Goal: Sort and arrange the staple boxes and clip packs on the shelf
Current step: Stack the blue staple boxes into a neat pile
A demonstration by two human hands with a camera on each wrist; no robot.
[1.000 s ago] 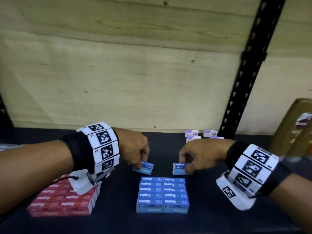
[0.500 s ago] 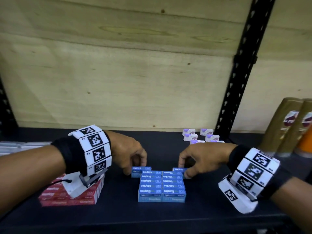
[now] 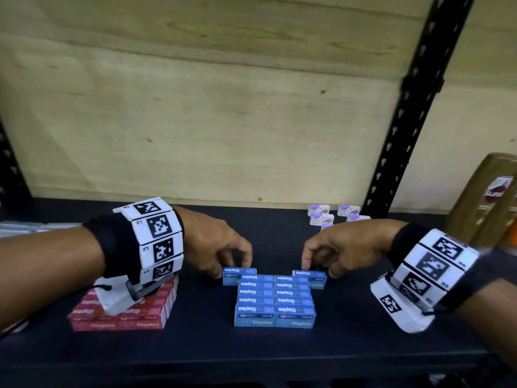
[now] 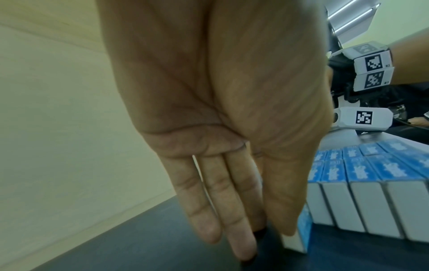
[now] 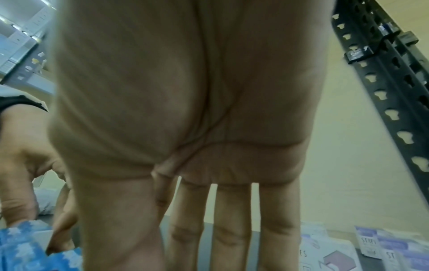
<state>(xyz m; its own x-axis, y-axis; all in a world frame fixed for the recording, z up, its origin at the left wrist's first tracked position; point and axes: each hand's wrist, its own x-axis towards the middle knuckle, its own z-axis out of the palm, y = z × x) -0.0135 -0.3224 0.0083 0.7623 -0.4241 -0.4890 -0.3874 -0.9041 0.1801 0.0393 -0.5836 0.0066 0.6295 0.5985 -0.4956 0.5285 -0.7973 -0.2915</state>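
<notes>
- Grip, left hand (image 3: 215, 249): fingertips pinched a single blue staple box (image 3: 237, 275) at the far left corner of the blue block; the box sat on the shelf, offset to the left, touching or just beside the block.
- Grip, right hand (image 3: 340, 252): fingertips pinched a second blue box (image 3: 310, 278) at the far right corner of the block, offset to the right and likewise down on the shelf.
- Nearest item: blue block of staple boxes (image 3: 275, 302), two columns wide, rows packed edge to edge, labels facing up, roughly mid-shelf. Judged sorted and squared, apart from the two boxes under the hands.
- Near left: red staple boxes (image 3: 120, 317), stacked in a tidy block, partly hidden behind the left wrist camera. Judged done; exact count could not be told.
- Shelf (image 3: 349, 357): dark, carrying all items; a pale stack at the far left edge was too blurred to identify.
- Far right, near the back panel: small white-and-purple packs (image 3: 321, 219), standing loosely in a scattered group, well apart from the blue block. Whether these were clip packs or more staples could not be read for certain. Judged not yet arranged.
- Beyond the upright post (image 3: 402, 130): brown bottles (image 3: 486, 200), outside the task.
- Progress judgement: red group finished, blue group nearly finished with two boxes to seat in line, purple group remaining.
</notes>
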